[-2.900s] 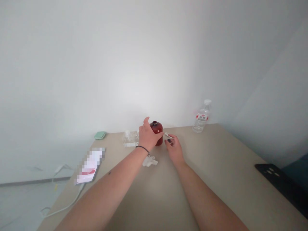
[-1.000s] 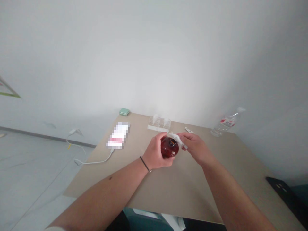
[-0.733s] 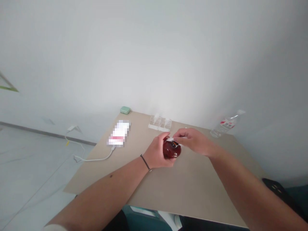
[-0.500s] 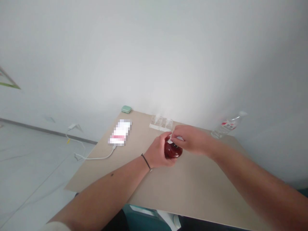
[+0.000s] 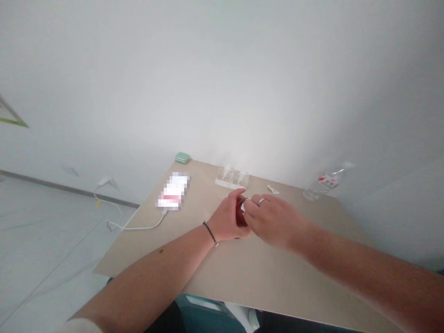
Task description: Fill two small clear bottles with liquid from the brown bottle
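Observation:
My left hand (image 5: 229,217) is wrapped around the left side of a glossy dark red rounded object (image 5: 240,216) on the table. Its exact kind is hidden by my hands. My right hand (image 5: 268,217), with a ring on one finger, is closed against the object's right side and top. A small white piece (image 5: 243,206) shows at its fingertips, pressed to the red surface; what the piece is cannot be made out.
A clear plastic holder (image 5: 231,178) stands behind my hands. Near the back edge lies a small white scrap (image 5: 273,189). A clear bottle (image 5: 324,182) leans at the right. On the left are a phone (image 5: 173,190) with a white cable (image 5: 138,228) and a green case (image 5: 182,157).
My right hand has come lower and nearer to me, covering much of the red object. The white scrap behind it has come into sight. My left hand stays nearly still.

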`<state>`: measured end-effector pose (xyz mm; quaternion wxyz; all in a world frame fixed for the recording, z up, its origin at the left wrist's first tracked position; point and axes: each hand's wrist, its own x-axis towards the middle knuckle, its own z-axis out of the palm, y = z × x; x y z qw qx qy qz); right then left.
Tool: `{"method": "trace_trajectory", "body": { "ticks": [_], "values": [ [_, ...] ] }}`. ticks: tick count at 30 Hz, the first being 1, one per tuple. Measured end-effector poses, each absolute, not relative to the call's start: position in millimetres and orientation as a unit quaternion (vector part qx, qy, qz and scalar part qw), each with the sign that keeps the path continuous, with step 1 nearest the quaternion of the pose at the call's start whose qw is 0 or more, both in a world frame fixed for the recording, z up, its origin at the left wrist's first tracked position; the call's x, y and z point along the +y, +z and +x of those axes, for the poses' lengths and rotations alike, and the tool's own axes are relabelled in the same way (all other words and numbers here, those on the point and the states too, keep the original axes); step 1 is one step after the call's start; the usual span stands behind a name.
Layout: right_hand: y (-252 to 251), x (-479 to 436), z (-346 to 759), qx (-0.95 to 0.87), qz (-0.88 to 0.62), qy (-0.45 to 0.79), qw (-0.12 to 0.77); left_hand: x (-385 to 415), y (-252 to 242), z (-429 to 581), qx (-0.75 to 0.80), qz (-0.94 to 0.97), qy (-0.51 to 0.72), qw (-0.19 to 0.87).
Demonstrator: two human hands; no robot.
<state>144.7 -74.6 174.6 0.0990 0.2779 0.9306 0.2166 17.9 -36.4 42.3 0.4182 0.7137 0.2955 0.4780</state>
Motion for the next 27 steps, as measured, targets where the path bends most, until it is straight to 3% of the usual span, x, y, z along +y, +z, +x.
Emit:
{"method": "trace_trajectory", "body": {
  "ticks": [7,11,17,23,27],
  "values": [
    [161.6,-73.1,203.5,0.912,0.304,0.264,0.079,-34.3,30.6,19.8,0.288,0.716,0.491,0.403],
    [141.0,-52.5,242.5,0.842,0.500,0.169,0.108,-37.1,32.6,17.9,0.303,0.717,0.484,0.399],
    [94.7,-27.3,272.7,0.718,0.677,0.040,0.159,-36.0,31.7,19.2,0.300,0.720,0.486,0.395],
    [70.9,5.7,258.9,0.698,0.714,0.018,0.057,-34.7,28.4,20.1,0.294,0.728,0.488,0.382],
    [70.0,26.2,245.0,0.714,0.699,-0.021,0.044,-34.1,26.6,20.3,0.294,0.728,0.487,0.383]
  ]
}}
